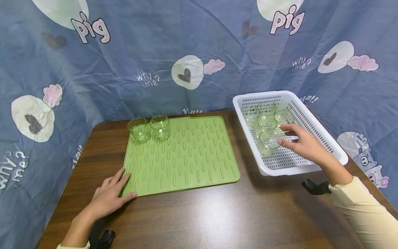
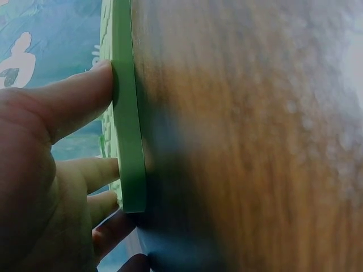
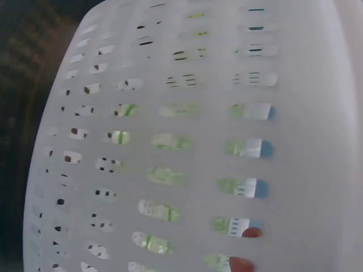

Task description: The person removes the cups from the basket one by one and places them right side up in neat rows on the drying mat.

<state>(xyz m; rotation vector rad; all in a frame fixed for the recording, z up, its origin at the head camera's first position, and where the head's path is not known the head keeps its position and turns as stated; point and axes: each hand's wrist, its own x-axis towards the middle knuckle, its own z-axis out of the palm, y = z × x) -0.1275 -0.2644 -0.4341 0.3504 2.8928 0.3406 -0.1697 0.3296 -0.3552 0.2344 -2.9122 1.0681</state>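
My left hand rests at the near left corner of a green drying mat, fingers spread. In the left wrist view the thumb and fingertips touch the mat's edge. My right hand reaches over a white slotted basket, thumb and fingers apart. Its thumb tip is right at the rim of the nearest green-tinted drinking glass. Several like glasses stand behind it in the basket. The right wrist view shows mostly the basket's slotted wall, with fingertips and green glass glimpsed through the slots.
Two green-tinted glasses, one at the mat's far left corner and one beside it, stand on the mat. The brown wooden table extends in front. A blue printed cloth hangs behind and at both sides.
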